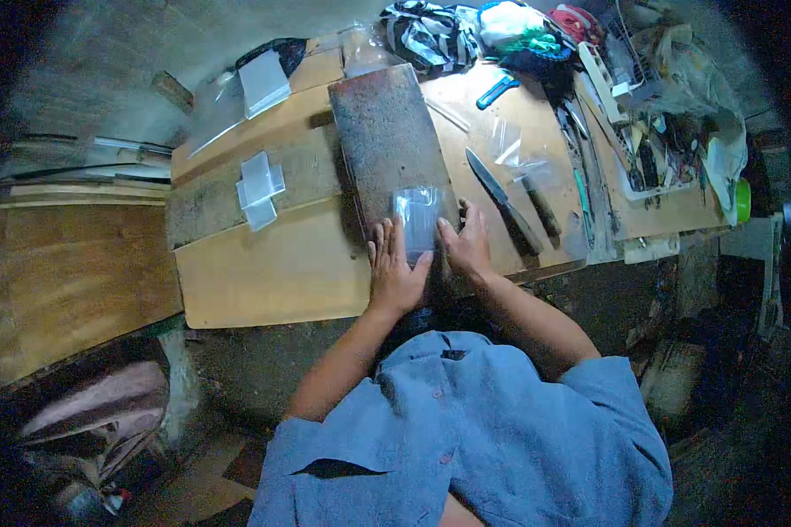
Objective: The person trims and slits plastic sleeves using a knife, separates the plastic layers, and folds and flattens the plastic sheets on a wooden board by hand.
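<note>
A clear plastic packet (417, 220) lies on the near end of a dark, worn board (387, 132) on the workbench. My left hand (398, 274) rests flat at the packet's left edge, fingers stretched forward and thumb toward its lower edge. At the right edge is my right hand (467, 241), its thumb and fingers apart and the thumb near the packet. Neither hand is wrapped round anything. Small clear plastic pieces (259, 189) lie to the left on the bench. A knife (501, 198) lies to the right of the board.
Beyond the board are a blue cutter (497, 91) and a striped plastic bag (426, 35). A stack of clear sheets (264, 83) sits at the back left. At the right, a white tray (668, 189) holds tools. The wooden bench (272, 272) has its front edge near my body.
</note>
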`<state>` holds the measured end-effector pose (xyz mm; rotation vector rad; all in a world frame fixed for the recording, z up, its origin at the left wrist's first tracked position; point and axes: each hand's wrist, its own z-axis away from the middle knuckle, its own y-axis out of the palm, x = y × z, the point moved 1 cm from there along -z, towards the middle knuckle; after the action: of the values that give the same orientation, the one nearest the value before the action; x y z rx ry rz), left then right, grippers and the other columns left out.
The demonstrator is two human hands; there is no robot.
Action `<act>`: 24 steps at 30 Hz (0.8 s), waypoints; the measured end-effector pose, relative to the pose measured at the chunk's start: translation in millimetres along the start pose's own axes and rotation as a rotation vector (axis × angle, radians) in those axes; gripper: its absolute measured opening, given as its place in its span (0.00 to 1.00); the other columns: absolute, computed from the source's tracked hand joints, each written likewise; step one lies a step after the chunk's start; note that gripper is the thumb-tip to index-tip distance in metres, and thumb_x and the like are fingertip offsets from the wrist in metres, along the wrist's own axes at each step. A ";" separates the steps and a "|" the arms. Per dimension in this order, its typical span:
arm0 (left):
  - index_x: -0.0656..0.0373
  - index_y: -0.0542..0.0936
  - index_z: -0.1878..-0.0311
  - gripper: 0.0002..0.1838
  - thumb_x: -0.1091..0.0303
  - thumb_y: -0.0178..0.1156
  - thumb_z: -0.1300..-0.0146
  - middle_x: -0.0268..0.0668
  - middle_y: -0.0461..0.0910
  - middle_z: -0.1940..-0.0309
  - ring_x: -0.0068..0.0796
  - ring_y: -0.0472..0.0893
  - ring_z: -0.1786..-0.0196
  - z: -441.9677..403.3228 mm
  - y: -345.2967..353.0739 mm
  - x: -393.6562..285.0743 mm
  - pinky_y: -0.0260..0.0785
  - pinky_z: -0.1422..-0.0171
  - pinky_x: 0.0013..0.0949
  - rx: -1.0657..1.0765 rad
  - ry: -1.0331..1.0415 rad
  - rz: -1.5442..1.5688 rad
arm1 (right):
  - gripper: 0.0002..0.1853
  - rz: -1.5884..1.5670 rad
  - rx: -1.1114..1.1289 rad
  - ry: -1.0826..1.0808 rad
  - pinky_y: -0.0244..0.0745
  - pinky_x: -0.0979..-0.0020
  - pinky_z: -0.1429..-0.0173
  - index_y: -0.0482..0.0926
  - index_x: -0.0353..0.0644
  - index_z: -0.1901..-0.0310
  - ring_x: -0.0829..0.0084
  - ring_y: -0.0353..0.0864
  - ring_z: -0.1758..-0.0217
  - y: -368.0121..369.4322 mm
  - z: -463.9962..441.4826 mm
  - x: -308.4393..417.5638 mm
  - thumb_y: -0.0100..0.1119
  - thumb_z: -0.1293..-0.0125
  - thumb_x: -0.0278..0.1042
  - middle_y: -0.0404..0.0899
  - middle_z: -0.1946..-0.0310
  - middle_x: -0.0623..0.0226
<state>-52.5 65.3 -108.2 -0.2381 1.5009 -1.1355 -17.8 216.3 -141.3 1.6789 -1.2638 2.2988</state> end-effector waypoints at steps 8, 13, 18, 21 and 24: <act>0.62 0.45 0.28 0.43 0.55 0.54 0.38 0.58 0.48 0.30 0.57 0.44 0.26 -4.5 9.7 -8.0 0.33 0.25 0.53 0.027 0.041 0.024 | 0.29 -0.073 0.017 0.119 0.61 0.57 0.37 0.64 0.34 0.41 0.49 0.66 0.42 5.9 -1.7 -8.0 0.58 0.40 0.40 0.68 0.48 0.46; 0.63 0.45 0.28 0.42 0.54 0.53 0.37 0.60 0.48 0.30 0.58 0.45 0.27 -5.3 17.5 -15.5 0.34 0.25 0.54 0.053 0.077 0.011 | 0.27 -0.104 0.033 0.117 0.61 0.58 0.37 0.65 0.33 0.41 0.50 0.66 0.42 11.5 -7.4 -21.5 0.56 0.38 0.40 0.68 0.47 0.45; 0.64 0.46 0.29 0.39 0.62 0.51 0.38 0.60 0.47 0.30 0.58 0.46 0.27 -7.0 27.7 -19.2 0.34 0.25 0.54 0.031 0.148 0.035 | 0.23 -0.101 -0.007 0.178 0.66 0.61 0.41 0.68 0.33 0.44 0.55 0.71 0.44 11.6 -9.0 -23.1 0.54 0.36 0.40 0.71 0.48 0.47; 0.65 0.46 0.29 0.38 0.66 0.50 0.39 0.60 0.47 0.30 0.58 0.46 0.27 -7.7 30.9 -23.0 0.34 0.25 0.53 0.061 0.140 0.042 | 0.22 -0.100 -0.002 0.180 0.67 0.61 0.43 0.69 0.34 0.45 0.56 0.74 0.47 12.5 -12.2 -27.6 0.53 0.35 0.41 0.74 0.51 0.48; 0.64 0.46 0.29 0.39 0.69 0.50 0.41 0.60 0.48 0.30 0.57 0.46 0.27 -8.3 37.1 -23.7 0.33 0.25 0.53 0.060 0.159 0.051 | 0.21 -0.111 0.007 0.212 0.69 0.61 0.46 0.69 0.35 0.46 0.59 0.76 0.50 11.9 -13.0 -29.5 0.53 0.35 0.41 0.76 0.53 0.50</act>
<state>-36.3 104.8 -121.6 -0.0687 1.6006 -1.1789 -21.1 228.6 -173.2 1.4212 -1.0943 2.3431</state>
